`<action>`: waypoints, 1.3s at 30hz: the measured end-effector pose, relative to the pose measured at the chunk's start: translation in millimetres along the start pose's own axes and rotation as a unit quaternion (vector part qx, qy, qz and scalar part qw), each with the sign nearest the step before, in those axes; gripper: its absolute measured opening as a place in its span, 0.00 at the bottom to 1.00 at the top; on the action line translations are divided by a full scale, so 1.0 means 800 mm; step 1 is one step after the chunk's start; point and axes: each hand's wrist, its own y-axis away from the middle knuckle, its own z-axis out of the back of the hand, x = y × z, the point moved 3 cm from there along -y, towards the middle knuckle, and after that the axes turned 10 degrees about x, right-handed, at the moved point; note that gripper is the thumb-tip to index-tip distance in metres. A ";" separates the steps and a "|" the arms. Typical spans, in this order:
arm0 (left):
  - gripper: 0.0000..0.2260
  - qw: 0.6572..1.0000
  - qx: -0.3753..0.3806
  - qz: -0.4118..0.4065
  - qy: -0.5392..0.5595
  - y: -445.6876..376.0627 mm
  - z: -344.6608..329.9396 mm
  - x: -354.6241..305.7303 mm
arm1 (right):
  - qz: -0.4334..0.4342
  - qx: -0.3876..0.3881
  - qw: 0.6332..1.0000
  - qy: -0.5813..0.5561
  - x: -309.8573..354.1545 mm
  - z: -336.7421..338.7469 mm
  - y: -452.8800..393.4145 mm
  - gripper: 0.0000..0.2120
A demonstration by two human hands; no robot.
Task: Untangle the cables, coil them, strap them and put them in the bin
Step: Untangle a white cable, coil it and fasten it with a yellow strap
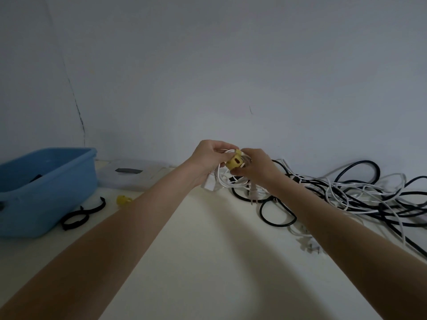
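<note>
Both our hands, left point(208, 155) and right point(254, 166), pinch the white coil point(227, 180) and yellow strap point(234, 161) above the surface point(208, 227), right of the bin point(46, 181); loosen either grip and we judge the loops spring apart.

A plain grey-white wall point(231, 65) with a thin dark crack point(76, 107) at its left rises behind a cream tabletop point(208, 250) in dim, even light.

Blue bin point(46, 181); yellow strap point(234, 161) on white coil point(227, 181); black-and-white cable tangle point(358, 195); cream table point(196, 250).
</note>
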 end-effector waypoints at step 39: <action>0.11 0.989 0.049 0.068 -0.119 0.004 0.006 0.021 | 0.079 -0.096 0.992 -0.035 0.025 0.020 0.003 0.08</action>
